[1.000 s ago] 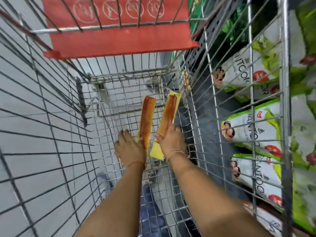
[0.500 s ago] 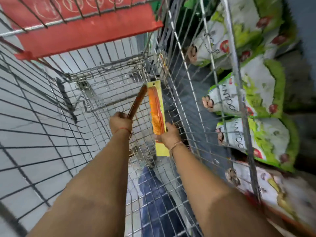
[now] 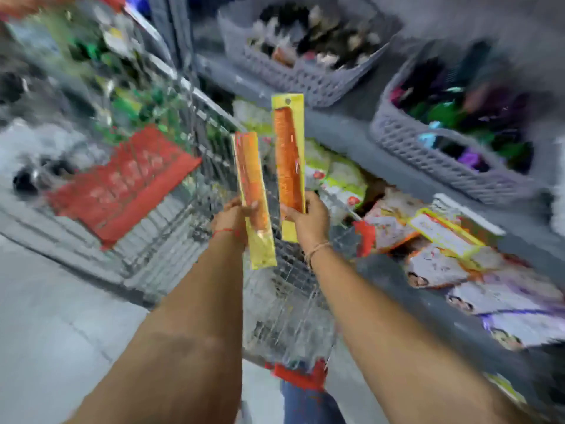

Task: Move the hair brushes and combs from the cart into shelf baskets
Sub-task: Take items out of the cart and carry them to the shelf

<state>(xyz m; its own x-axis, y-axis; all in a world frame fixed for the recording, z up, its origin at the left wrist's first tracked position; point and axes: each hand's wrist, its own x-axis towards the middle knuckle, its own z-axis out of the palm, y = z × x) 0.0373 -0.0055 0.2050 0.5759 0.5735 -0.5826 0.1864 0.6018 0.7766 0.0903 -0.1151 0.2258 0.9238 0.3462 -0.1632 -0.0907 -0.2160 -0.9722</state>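
we hold two packaged combs up above the wire cart, one in each hand. our left hand is clamped around the left comb, an orange comb in a yellow sleeve, gripping it a little below its middle so the yellow lower end hangs under the fist and the toothed part stands up, tilted slightly left. our right hand is closed around the right comb, the same kind of pack, gripped near its lower end so most of its length rises above the fingers. the two combs stand side by side, near each other but apart, the right one reaching higher. both sit over the cart's right side, between it and the shelf. up past the cart to the right, a grey shelf basket and a second grey basket hold dark, blurred items we cannot make out. the cart's red flap lies left of the combs. the whole view is smeared by motion.
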